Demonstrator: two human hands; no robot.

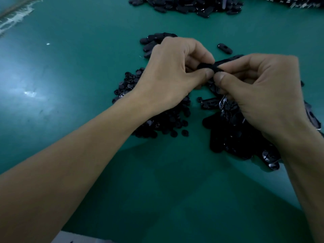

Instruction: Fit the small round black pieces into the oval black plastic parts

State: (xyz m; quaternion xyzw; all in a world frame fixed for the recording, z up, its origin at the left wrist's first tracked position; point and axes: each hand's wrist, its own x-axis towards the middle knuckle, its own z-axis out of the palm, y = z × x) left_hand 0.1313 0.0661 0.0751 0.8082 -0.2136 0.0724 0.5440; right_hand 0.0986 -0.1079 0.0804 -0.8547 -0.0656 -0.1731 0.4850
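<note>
At centre frame, an oval black part (pixel 209 66) is pinched between the thumbs and curled fingers of the left hand (pixel 171 71) and the right hand (pixel 259 92), above a green table (pixel 70 85). Small round black pieces (pixel 157 123) are heaped beneath the left wrist. A pile of oval parts (pixel 228 137) is seen at lower right.

The small round black plastic pieces (pixel 164 123) lie in a loose heap. Just right of it, glossy oval black plastic parts (pixel 231 135) are piled; one oval part (pixel 215 64) is lifted above it.
</note>
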